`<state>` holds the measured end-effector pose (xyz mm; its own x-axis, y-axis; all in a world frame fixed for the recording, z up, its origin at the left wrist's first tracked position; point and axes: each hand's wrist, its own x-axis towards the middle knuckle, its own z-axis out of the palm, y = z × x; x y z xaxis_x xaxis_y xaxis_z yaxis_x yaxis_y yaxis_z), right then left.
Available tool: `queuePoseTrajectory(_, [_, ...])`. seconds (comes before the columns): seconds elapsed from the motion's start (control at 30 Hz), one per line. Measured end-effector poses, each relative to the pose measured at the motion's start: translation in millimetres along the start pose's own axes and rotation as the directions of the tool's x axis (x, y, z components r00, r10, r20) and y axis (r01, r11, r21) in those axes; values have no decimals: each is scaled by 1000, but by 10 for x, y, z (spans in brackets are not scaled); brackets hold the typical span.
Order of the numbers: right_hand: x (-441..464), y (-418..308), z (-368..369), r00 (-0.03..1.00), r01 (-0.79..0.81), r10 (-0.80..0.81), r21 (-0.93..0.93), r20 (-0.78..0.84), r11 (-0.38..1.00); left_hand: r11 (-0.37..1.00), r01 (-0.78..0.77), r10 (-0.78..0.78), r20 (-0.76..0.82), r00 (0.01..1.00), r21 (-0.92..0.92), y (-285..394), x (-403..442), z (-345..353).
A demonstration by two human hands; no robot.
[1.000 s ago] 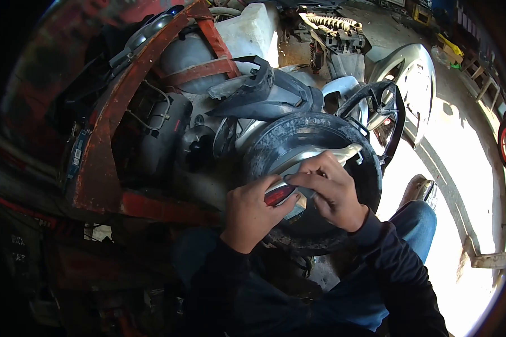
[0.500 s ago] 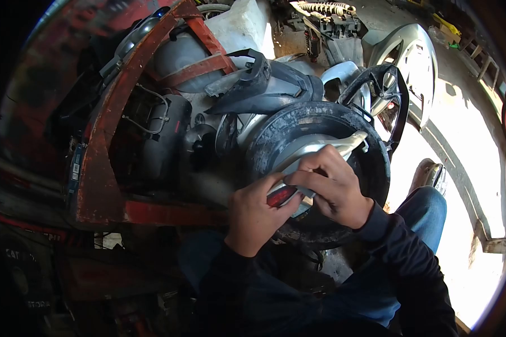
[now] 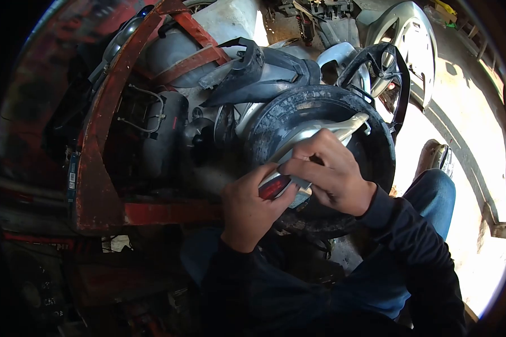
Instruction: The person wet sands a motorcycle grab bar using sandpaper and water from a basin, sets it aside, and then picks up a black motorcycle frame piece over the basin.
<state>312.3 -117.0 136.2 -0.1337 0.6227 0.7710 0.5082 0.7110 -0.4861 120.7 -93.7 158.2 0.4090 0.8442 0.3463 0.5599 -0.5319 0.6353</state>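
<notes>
A silver part (image 3: 351, 128) with a red lens (image 3: 273, 187) lies across the black round tub (image 3: 303, 96). My left hand (image 3: 252, 203) is wrapped round the lens end, thumb below it and fingers above. My right hand (image 3: 333, 171) is closed in a pinch at the part's near edge, close to the left fingertips. A small grey piece shows under the right fingers, too hidden to identify. The tub stands between my knees.
A rusty red metal frame (image 3: 99, 151) is on the left, with a dark cylinder (image 3: 167, 132) inside it. Beyond the tub lie a dark plastic fairing (image 3: 258, 78), a black bracket (image 3: 402, 84) and a silver panel (image 3: 402, 39). My shoe (image 3: 433, 157) is at the right.
The view has shifted, so the surroundings sit higher in the picture. Both hands keep their hold near the red lens, with small shifts of the fingers and the part.
</notes>
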Motion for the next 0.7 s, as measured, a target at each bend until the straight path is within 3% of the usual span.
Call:
queuePoseTrajectory(0.13, [-3,-18,5,997,75,-76,8,14,997,1000,-23,22,20,1000,18,52,-3,3])
queuePoseTrajectory(0.3, [9,-18,21,999,40,-40,-8,3,999,998,-7,4,51,999,67,28,20,-37])
queuePoseTrajectory(0.37, [-61,47,12,999,34,-35,-27,-17,999,1000,-8,7,-6,1000,-11,-24,22,-27])
queuePoseTrajectory(0.6, [-43,21,-18,1000,-28,29,-36,10,999,999,7,-8,-22,1000,-32,31,64,-21])
queuePoseTrajectory(0.7, [54,-18,86,1000,5,-6,-13,-30,1000,1000,12,-12,17,1000,27,45,76,-31])
